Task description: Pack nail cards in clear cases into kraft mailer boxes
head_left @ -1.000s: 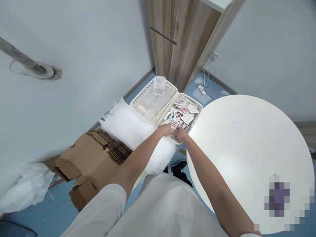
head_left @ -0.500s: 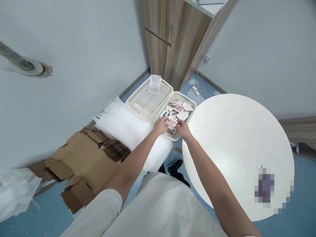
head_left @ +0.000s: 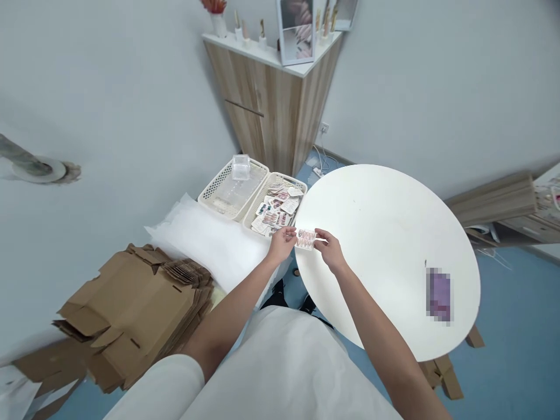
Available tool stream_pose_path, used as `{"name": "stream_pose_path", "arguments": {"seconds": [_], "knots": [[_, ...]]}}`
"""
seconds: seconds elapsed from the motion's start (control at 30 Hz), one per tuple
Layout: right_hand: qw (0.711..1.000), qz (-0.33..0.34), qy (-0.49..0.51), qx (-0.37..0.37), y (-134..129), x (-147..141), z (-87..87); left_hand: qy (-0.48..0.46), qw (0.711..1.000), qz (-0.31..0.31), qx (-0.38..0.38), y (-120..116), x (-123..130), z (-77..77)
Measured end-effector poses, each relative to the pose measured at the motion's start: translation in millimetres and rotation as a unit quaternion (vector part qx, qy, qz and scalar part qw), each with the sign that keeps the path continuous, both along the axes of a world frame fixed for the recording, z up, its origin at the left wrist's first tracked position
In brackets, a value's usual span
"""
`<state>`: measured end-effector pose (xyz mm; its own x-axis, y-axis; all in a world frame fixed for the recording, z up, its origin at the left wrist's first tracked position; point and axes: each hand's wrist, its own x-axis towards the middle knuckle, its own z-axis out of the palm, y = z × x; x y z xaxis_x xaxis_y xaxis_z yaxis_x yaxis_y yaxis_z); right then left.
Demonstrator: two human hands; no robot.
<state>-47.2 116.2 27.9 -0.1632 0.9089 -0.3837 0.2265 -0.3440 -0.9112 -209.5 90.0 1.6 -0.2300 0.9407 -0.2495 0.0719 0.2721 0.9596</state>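
Note:
Between my two hands is a small card of press-on nails (head_left: 305, 239), with rows of pinkish nails facing up. My left hand (head_left: 282, 242) pinches its left edge, and my right hand (head_left: 329, 247) grips the right edge. The card is held over the near left rim of the round white table (head_left: 385, 233). Just beyond my left hand stands a white plastic basket (head_left: 301, 201) filled with loose nail cards (head_left: 280, 204), some showing pink, purple or green nails, others turned white side up.
A second white basket (head_left: 212, 186) holds clear plastic boxes (head_left: 241, 167). White foam sheets (head_left: 205, 233) and flattened cardboard boxes (head_left: 135, 297) are stacked at left. A wooden cabinet (head_left: 266, 105) stands in the corner. A blurred purple item (head_left: 440, 294) lies on the table.
Both hands have lifted the nail card out of the basket and moved it right, to the table's edge. The view has tilted up, showing the cabinet top.

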Motion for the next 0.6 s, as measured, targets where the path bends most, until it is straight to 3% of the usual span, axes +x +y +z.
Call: {"name": "stream_pose_path", "arguments": {"seconds": [0.17, 0.33, 0.5, 0.6], "knots": [[0.998, -0.042, 0.036, 0.011, -39, 72, 9.7, -0.047, 0.998, -0.047, -0.017, -29, 62, 13.9], [0.994, -0.092, 0.053, -0.002, -72, 138, 6.1, -0.068, 0.991, -0.101, -0.046, -51, 123, 19.7], [0.989, -0.127, 0.078, 0.003, -93, 184, -0.6, -0.07, 0.987, -0.129, -0.059, -67, 170, 22.9], [0.991, -0.098, 0.094, 0.003, -104, 204, -1.0, -0.068, 0.987, -0.132, -0.06, -74, 186, 25.0]]}}
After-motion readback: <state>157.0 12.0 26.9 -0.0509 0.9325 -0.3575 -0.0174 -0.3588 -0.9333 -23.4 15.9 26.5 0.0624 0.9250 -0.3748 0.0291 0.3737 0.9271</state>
